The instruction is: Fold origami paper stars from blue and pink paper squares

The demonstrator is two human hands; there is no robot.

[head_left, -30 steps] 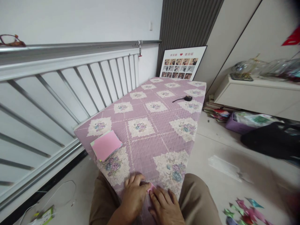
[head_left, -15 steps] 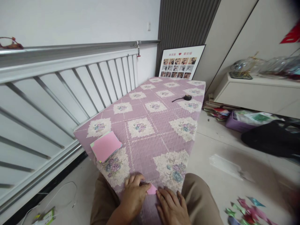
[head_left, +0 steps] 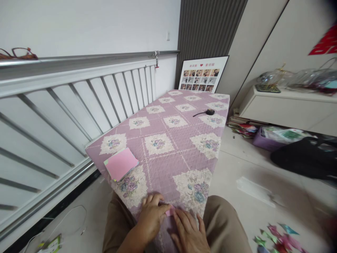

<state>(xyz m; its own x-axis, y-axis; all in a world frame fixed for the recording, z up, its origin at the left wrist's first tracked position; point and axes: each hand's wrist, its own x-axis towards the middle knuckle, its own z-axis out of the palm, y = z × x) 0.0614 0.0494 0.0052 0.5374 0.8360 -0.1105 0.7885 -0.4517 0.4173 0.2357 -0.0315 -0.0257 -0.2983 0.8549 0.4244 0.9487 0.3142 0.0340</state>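
A small folded piece of pink paper (head_left: 170,211) lies at the near end of the table, between my two hands. My left hand (head_left: 151,218) is closed, its thumb and forefinger pinching the paper's left side. From the right, my right hand (head_left: 189,230) lies nearly flat with fingers stretched out, the fingertips pressing on the paper's edge. Much of the paper is covered by fingers, so its exact folds cannot be made out. Further left, a stack of paper sheets (head_left: 122,163) with a pink one on top rests on the floral tablecloth (head_left: 163,172).
A black tape measure (head_left: 210,111) lies at the table's far right. White railings (head_left: 105,95) run along the left. Folded colourful paper pieces (head_left: 281,239) are on the floor at right, near a black bag (head_left: 302,158) and a purple bin (head_left: 265,140).
The pink paper shows less between my hands, and my right fingertips have moved slightly left and up over it. The whole view has shifted a little.
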